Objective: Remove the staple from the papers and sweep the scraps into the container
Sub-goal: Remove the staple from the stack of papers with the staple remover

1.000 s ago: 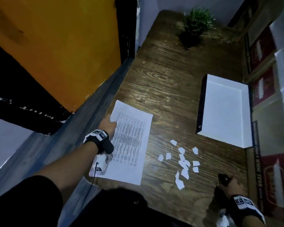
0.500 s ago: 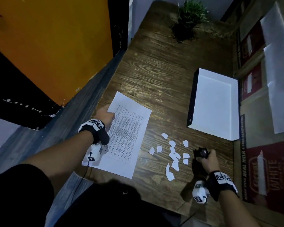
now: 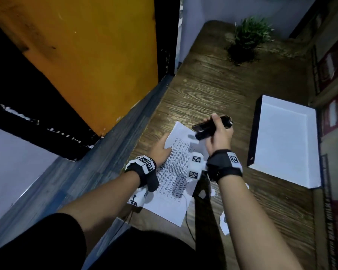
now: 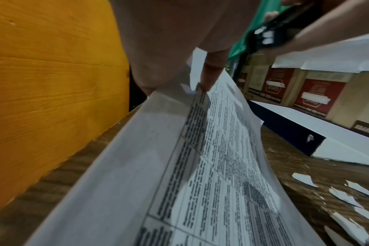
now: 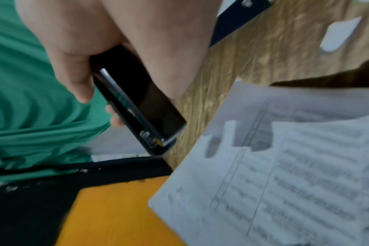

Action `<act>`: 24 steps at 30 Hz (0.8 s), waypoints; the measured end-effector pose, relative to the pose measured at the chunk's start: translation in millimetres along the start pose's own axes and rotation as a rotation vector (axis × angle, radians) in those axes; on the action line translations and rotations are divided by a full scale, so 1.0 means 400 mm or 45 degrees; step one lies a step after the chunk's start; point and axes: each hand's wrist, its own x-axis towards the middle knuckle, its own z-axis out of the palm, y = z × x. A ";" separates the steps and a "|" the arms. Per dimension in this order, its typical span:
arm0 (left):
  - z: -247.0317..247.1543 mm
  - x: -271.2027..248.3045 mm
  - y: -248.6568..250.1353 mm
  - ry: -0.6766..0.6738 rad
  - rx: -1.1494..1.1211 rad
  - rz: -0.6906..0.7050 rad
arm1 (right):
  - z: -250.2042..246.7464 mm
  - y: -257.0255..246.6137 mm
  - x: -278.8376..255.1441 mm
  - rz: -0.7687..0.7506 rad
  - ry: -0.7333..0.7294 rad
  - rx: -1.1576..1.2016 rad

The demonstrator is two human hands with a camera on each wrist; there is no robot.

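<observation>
On the dim wooden worktop (image 3: 213, 90), the left hand (image 3: 161, 151) pinches the papers (image 3: 176, 172) while the right hand (image 3: 220, 135) grips the black stapler (image 3: 211, 128); a hasty pry could tear the raised corner.

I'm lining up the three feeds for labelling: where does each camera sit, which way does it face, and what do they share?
Head: above, facing down at the table; both forearms, left hand, right hand.
Left wrist: along the left hand's fingers pinching the papers.
Right wrist: along the right hand gripping the black stapler.
Shared: papers, stapler.
</observation>
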 end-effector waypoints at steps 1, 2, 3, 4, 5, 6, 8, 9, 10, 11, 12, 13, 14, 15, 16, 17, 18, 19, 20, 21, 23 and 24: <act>0.002 -0.002 0.003 -0.009 -0.005 0.019 | 0.020 0.008 0.008 -0.027 0.019 0.000; 0.003 -0.003 0.002 -0.016 -0.011 0.028 | 0.035 0.015 0.011 -0.039 0.033 -0.011; 0.005 -0.005 0.005 -0.027 -0.018 0.035 | 0.046 0.022 0.013 -0.045 0.027 -0.024; 0.007 -0.005 0.006 -0.039 -0.032 0.044 | 0.055 0.027 0.012 -0.048 0.029 -0.040; 0.008 -0.008 0.007 -0.049 -0.043 0.052 | 0.062 0.032 0.009 -0.051 0.034 -0.052; 0.008 -0.010 0.007 -0.052 -0.056 0.058 | 0.066 0.035 0.006 -0.057 0.044 -0.065; 0.005 -0.015 0.005 -0.063 -0.065 0.065 | 0.068 0.038 0.006 -0.069 0.063 -0.094; 0.002 -0.018 0.006 -0.076 -0.067 0.070 | 0.068 0.036 0.006 -0.067 0.070 -0.120; 0.001 -0.020 0.001 -0.086 -0.066 0.074 | 0.067 0.032 0.005 -0.054 0.070 -0.147; 0.001 -0.021 -0.002 -0.092 -0.059 0.083 | 0.067 0.026 0.003 -0.031 0.058 -0.153; 0.002 -0.019 -0.006 -0.093 -0.049 0.090 | 0.067 0.019 0.000 -0.007 0.042 -0.158; 0.004 -0.021 -0.004 -0.102 -0.036 0.089 | 0.066 0.012 -0.006 0.009 0.023 -0.165; 0.008 -0.021 -0.003 -0.108 -0.026 0.089 | 0.064 0.005 -0.012 0.019 0.015 -0.179; 0.010 -0.021 -0.001 -0.116 -0.015 0.094 | 0.064 0.001 -0.018 0.031 0.013 -0.191; 0.015 -0.021 0.001 -0.125 0.001 0.101 | 0.061 -0.004 -0.023 0.033 0.020 -0.204; 0.019 -0.023 0.005 -0.142 0.012 0.105 | 0.060 -0.006 -0.028 0.030 0.032 -0.212; 0.022 -0.024 0.007 -0.157 0.010 0.109 | 0.057 -0.009 -0.031 0.023 0.050 -0.221; 0.025 -0.025 0.008 -0.170 0.014 0.116 | 0.055 -0.011 -0.035 0.017 0.069 -0.226; 0.027 -0.024 0.007 -0.179 0.018 0.132 | 0.054 -0.012 -0.038 0.009 0.093 -0.235; 0.030 -0.022 0.006 -0.187 0.034 0.135 | 0.053 -0.012 -0.040 -0.003 0.116 -0.243; 0.034 -0.021 0.003 -0.200 0.032 0.124 | 0.050 -0.010 -0.043 -0.030 0.176 -0.293; 0.037 -0.022 0.002 -0.202 0.022 0.125 | 0.050 -0.010 -0.045 -0.037 0.206 -0.317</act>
